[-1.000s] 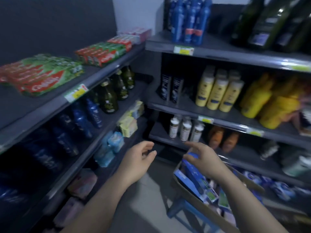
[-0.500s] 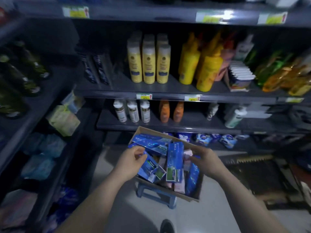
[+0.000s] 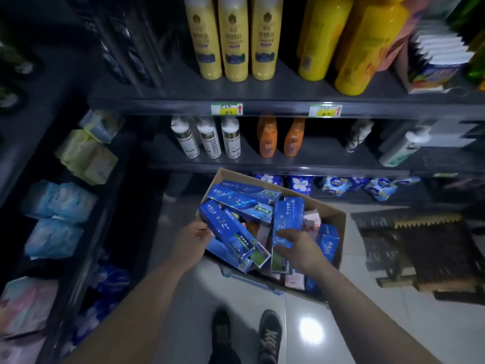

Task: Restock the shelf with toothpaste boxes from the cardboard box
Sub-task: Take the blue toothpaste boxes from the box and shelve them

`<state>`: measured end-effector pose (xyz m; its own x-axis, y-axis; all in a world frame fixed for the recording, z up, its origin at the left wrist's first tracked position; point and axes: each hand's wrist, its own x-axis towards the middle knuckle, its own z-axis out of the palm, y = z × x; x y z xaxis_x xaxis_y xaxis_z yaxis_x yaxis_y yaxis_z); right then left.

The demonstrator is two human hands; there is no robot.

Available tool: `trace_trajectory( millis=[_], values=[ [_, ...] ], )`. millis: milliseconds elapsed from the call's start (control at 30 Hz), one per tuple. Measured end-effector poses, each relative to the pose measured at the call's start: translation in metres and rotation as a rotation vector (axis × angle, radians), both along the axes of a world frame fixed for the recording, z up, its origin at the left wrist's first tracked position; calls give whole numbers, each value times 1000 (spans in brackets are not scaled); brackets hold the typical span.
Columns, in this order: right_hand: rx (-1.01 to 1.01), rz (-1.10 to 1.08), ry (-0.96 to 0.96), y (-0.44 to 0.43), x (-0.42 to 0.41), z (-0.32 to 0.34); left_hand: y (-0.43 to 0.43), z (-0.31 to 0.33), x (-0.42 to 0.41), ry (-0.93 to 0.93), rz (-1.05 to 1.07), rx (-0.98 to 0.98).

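Two glossy oblong toothpaste boxes point(image 3: 231, 232) held over matte cardboard box point(image 3: 337, 219).

View has dropped closer onto the cardboard box point(image 3: 338, 219). Our left hand point(image 3: 190, 241), loose in the air a second ago, now grips the end of a long blue toothpaste box point(image 3: 225, 227). Our right hand point(image 3: 299, 248) has moved from the right side to the middle and pinches an upright blue toothpaste box point(image 3: 287, 219).

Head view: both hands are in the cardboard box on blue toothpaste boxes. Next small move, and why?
Probably lift both straight up out of the cardboard box. The left hand grips a slanted toothpaste box, the right hand an upright toothpaste box, and both boxes sit among the rest inside.
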<state>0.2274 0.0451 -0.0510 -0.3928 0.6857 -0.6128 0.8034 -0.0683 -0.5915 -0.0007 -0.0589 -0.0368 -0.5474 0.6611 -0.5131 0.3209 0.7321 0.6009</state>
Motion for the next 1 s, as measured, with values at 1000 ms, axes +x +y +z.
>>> trace_trajectory(
  millis=[1000],
  values=[
    [-583, -669, 460, 13, -32, -55, 32, -51, -49, -509, 57, 200]
  ],
)
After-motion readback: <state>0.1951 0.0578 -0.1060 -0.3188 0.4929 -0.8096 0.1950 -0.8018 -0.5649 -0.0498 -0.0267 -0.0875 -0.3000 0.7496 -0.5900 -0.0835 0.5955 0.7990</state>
